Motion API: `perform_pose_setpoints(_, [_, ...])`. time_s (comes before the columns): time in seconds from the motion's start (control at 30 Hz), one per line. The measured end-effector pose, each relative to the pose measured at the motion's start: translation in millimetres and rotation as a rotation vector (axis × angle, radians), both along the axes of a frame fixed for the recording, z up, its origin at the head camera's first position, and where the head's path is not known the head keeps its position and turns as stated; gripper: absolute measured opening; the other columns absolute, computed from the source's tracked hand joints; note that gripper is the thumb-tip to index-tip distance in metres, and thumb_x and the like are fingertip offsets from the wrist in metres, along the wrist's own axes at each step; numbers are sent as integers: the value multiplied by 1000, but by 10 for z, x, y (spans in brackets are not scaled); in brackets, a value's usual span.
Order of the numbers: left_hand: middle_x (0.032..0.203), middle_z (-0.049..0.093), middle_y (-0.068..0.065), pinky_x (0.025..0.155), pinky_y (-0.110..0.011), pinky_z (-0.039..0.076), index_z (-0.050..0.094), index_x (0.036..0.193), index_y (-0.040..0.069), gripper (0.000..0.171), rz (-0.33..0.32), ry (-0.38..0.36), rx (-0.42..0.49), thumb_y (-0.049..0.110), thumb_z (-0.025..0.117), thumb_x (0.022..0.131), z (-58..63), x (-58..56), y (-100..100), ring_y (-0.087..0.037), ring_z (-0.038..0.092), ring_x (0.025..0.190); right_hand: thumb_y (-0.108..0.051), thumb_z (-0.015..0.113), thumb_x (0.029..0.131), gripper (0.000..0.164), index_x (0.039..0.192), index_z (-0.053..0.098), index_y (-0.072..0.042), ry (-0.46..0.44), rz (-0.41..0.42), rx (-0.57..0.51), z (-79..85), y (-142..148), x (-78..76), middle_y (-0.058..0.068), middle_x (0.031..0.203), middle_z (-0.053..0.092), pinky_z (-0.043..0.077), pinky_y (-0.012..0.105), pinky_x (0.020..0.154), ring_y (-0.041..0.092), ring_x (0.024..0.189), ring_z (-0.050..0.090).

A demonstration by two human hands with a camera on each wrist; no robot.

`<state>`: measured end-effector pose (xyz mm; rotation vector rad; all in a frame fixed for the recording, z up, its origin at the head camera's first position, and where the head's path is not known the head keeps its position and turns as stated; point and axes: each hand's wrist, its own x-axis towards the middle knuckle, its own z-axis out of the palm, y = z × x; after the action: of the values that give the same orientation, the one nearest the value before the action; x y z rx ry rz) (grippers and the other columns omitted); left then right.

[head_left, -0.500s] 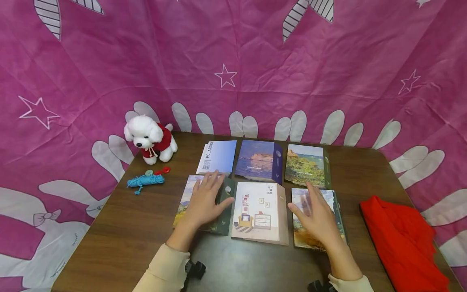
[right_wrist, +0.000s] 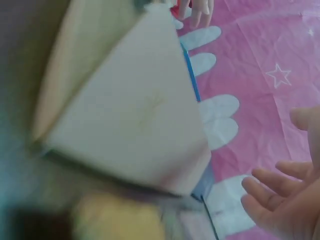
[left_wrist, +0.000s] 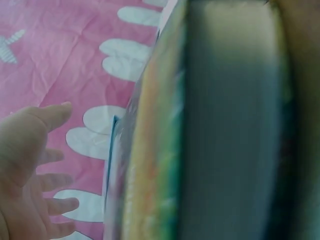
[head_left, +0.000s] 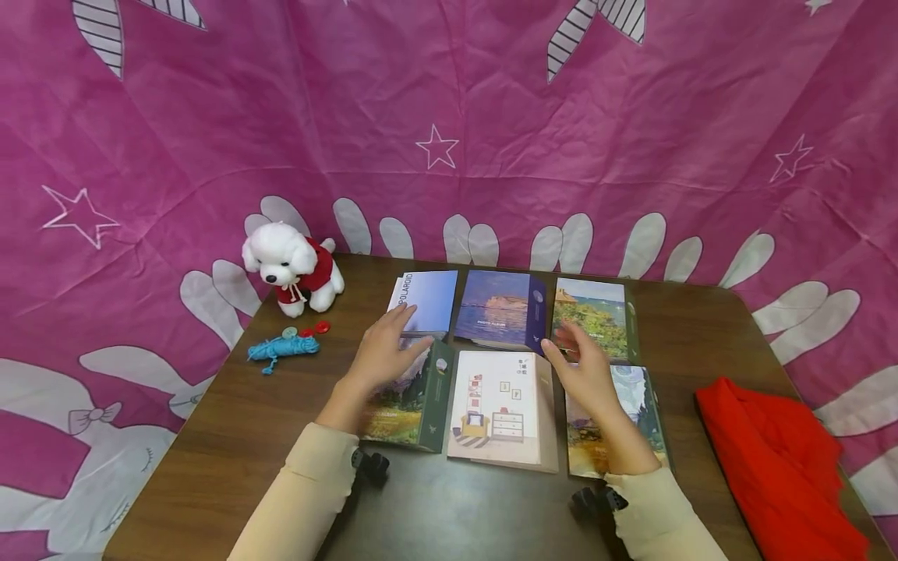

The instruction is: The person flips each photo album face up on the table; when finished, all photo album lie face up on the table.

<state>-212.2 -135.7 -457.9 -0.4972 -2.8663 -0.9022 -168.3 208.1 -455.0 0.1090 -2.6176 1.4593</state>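
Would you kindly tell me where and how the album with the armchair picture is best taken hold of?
I'd grip the armchair album at its near edge, coming from the front with a thumb on the cover. It lies cover up, bare table fronts that edge, and the green-spined album sits close against its left side.

Six books lie in two rows on the table; left, yarn lies nearer than the toy dog; near right, a cloth.
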Motion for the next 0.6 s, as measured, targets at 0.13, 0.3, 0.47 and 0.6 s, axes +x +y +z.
perform_pose_setpoints(0.13, [160,35,-21,114,-67,27,42,154,4,74,-1,-7,-3,46,64,97,33,-99,-23,-40,34,146,-39,59,103,60,152,43,-6,-117,13,-172,86,-162,-188,19,144,54,40,52,112,36,135,50])
perform_pose_setpoints(0.3, [163,30,-19,115,-65,26,39,156,6,73,1,-29,91,47,60,99,46,-233,-26,-38,30,148,-31,56,106,53,152,44,-9,-189,11,-388,208,-443,-414,17,149,50,36,48,116,32,139,45])
perform_pose_setpoints(0.47, [165,22,-19,116,-66,22,36,157,5,72,46,-63,197,48,53,102,-53,-402,-6,-36,21,152,-28,57,105,56,155,39,-10,-185,-52,-550,180,-774,-639,15,149,49,40,47,113,33,136,47])
perform_pose_setpoints(0.6, [166,20,-21,113,-74,19,36,157,5,73,55,-87,209,50,52,102,-125,-476,4,-39,16,152,-26,56,105,58,155,36,-7,-200,-89,-606,47,-1020,-763,16,148,49,42,48,110,39,131,50])
